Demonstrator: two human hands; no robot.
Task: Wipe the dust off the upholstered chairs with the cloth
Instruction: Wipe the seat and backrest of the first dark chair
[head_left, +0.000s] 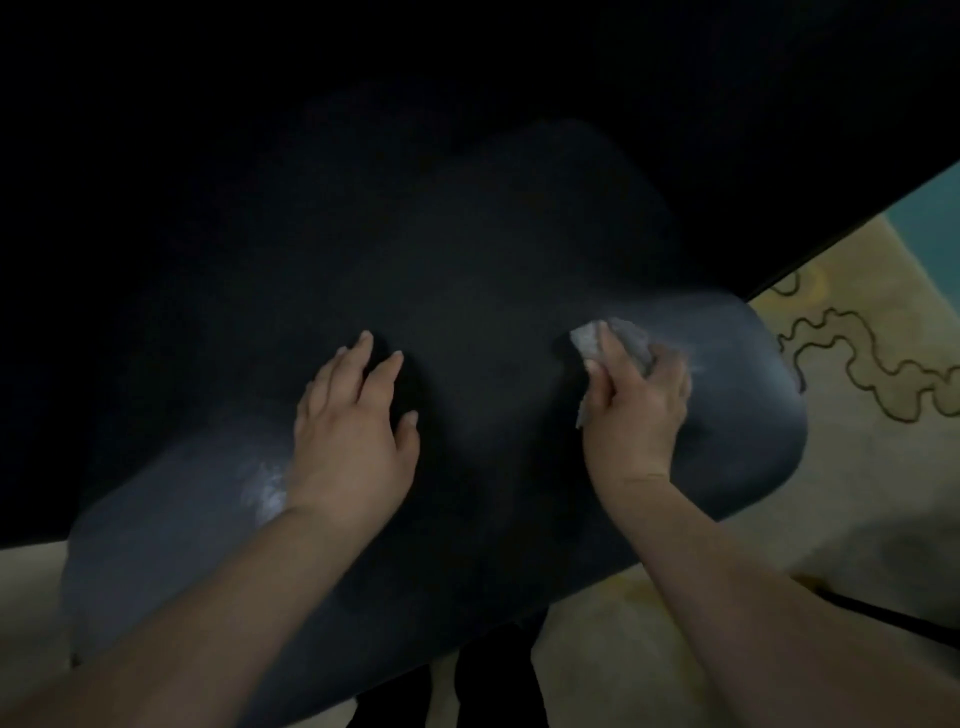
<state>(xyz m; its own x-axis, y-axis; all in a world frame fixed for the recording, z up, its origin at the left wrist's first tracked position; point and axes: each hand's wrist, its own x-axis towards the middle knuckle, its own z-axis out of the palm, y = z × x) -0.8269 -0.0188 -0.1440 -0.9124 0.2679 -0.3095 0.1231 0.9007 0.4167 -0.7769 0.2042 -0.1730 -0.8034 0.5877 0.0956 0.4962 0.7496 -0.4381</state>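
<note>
1. Chair (467, 291), dark upholstered, fills most of the head view; its padded top edge runs as a long axis from lower left to upper right, the right end rounded and higher in the frame.
2. Cloth (613, 340), pale grey and crumpled, lies on that padded edge near its right end, with one corner poking out past the thumb.
3. Right hand (636, 400) grips the cloth, fingers curled over it and pressing it against the upholstery.
4. Left hand (353, 415) lies flat on the chair left of the middle, fingers straight and spread, pointing up and to the right, holding nothing.
5. Both forearms reach in from the bottom corners.
6. Faint pale smudges show on the upholstery beside each hand.
7. Carpet (857, 374), cream with a dark wavy line pattern, lies to the right beneath the chair.
8. No label or writing can be read; the scene is dim.
</note>
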